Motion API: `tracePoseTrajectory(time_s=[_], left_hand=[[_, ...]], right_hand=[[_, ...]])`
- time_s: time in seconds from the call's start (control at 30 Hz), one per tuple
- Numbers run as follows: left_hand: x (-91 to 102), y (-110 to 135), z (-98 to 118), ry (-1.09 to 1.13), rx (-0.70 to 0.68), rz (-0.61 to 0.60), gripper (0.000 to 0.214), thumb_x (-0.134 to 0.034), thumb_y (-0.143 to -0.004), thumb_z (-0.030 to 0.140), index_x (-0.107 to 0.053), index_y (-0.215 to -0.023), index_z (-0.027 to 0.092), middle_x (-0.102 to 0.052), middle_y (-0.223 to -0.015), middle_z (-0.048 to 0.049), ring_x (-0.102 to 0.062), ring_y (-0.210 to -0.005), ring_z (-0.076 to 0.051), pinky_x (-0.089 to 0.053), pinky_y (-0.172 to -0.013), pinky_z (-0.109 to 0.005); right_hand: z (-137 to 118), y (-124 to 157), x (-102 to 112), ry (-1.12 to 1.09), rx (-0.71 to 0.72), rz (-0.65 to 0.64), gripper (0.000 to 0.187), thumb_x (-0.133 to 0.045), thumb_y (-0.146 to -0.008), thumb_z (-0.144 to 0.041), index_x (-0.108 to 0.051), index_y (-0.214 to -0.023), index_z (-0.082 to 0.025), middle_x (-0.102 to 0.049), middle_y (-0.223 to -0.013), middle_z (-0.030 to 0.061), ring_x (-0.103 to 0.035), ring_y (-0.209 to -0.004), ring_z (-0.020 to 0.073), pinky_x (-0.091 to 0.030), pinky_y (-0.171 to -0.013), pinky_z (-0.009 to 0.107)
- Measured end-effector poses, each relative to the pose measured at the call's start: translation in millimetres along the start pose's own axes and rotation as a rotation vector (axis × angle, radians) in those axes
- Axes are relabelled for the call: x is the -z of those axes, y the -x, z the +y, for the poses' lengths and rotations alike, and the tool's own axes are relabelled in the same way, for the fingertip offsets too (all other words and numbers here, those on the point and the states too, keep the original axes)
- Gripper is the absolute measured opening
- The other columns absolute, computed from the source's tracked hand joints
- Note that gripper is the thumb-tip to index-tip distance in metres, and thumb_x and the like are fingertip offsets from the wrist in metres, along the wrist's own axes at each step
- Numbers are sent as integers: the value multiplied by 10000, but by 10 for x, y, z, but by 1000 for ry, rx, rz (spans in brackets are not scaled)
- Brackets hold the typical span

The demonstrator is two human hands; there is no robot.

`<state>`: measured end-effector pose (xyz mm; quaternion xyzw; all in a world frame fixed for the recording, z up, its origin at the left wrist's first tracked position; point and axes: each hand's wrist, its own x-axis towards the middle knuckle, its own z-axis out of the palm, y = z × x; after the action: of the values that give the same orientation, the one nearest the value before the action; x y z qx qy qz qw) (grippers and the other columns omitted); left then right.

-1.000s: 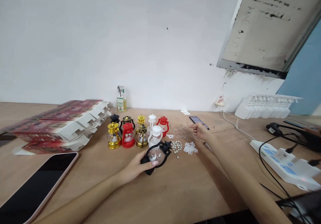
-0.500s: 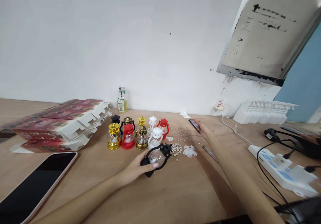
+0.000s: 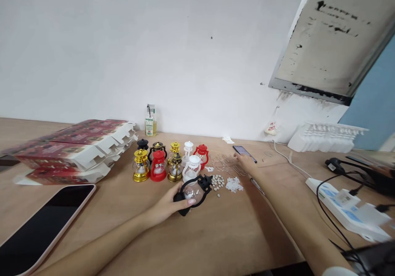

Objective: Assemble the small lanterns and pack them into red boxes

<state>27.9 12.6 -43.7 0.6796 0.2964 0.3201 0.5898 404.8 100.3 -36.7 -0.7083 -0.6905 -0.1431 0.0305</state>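
The left hand [image 3: 168,205] had its fingers closed around a tilted black lantern [image 3: 194,192], in front of a white lantern [image 3: 191,167]. The right hand [image 3: 245,161] was beside the phone [image 3: 247,150] and the thin wires [image 3: 224,164]; how far its fingers were open, and whether they held something, I could not tell.

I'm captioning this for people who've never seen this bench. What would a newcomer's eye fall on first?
Probably the cluster of small lanterns in gold, red, white and black, standing mid-picture. Nearer the camera, the left hand holds a tilted black lantern. The stacked red printed boxes at the left would likely draw the eye next.
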Motion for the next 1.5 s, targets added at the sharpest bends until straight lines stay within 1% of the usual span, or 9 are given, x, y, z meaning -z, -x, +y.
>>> tracePoseTrajectory(time_s=[0.23, 0.43, 0.67, 0.77, 0.87, 0.93, 1.13, 1.27, 1.5], left_hand=[[-2, 19, 1, -22, 14, 22, 760, -716, -653, 532, -491, -1282, 170, -578, -1287, -91, -519, -1184, -306, -395, -1022, -419], [-18, 46, 38, -92, -19, 75, 670, -698, -666, 507, -525, -1222, 176, -616, -1221, -80, -557, -1124, -288, -444, -963, -390], [-39, 210, 130, -529, -465, 149, 462, -689, -676, 336, -482, -1060, 184, -631, -1023, -80, -618, -920, -222, -500, -823, -333], [-64, 262, 192, -625, -547, 234, 515, -703, -661, 328, -418, -1069, 197, -627, -1015, -90, -634, -908, -218, -512, -804, -339], [-89, 268, 233, -712, -518, 329, 473, -705, -669, 369, -430, -1017, 205, -647, -999, -87, -648, -914, -228, -513, -805, -353], [-89, 257, 237, -724, -488, 399, 461, -707, -668, 394, -453, -1004, 206, -657, -974, -74, -653, -900, -227, -512, -800, -349], [-50, 257, 254, -618, -583, 528, 529, -714, -677, 393, -463, -1098, 193, -642, -1012, -80, -620, -908, -214, -487, -758, -311], [-56, 298, 331, -826, -712, 546, 414, -651, -713, 274, -552, -1108, 200, -645, -917, -58, -535, -820, -208, -399, -725, -317], [-8, 272, 298, -1120, -757, 595, 406, -626, -752, 243, -591, -1156, 238, -591, -799, -18, -489, -823, -201, -263, -759, -334]], right_hand=[[-56, 26, 66, -85, 60, -38, 296, -466, -826, -53, -599, -1050, -193, -653, -956, 130, -591, -883, 230, -390, -722, 281], [-134, 40, 265, -238, 91, 70, 278, -579, -744, -32, -622, -952, -213, -687, -804, 76, -598, -843, 237, -391, -780, 300], [-826, 429, 710, -577, 90, 338, 246, -368, -953, -320, -479, -1140, -204, -684, -956, 83, -618, -861, 192, -447, -792, 303], [-1257, 794, 955, -1127, 332, 392, 313, -385, -944, -430, -460, -1158, -214, -681, -993, 83, -632, -868, 188, -476, -772, 314], [-1551, 1074, 1117, -907, 789, 277, 501, -533, -849, -526, -469, -1231, -208, -626, -1153, 109, -584, -1030, 231, -452, -873, 376], [-1666, 1157, 1118, -711, 902, 305, 581, -573, -825, -520, -440, -1290, -199, -598, -1212, 130, -554, -1090, 262, -426, -917, 422], [-1834, 1171, 840, -818, 768, 369, 622, -443, -904, -493, -240, -1405, -185, -492, -1337, 168, -470, -1229, 260, -409, -980, 437], [-1890, 1236, 716, -920, 726, 348, 572, -363, -927, -500, -258, -1393, -186, -476, -1339, 158, -462, -1227, 267, -405, -989, 444], [-1924, 1338, 588, -1021, 591, 655, 304, -510, -888, -310, -424, -1169, -234, -507, -1097, 102, -511, -1045, 237, -450, -883, 408]])
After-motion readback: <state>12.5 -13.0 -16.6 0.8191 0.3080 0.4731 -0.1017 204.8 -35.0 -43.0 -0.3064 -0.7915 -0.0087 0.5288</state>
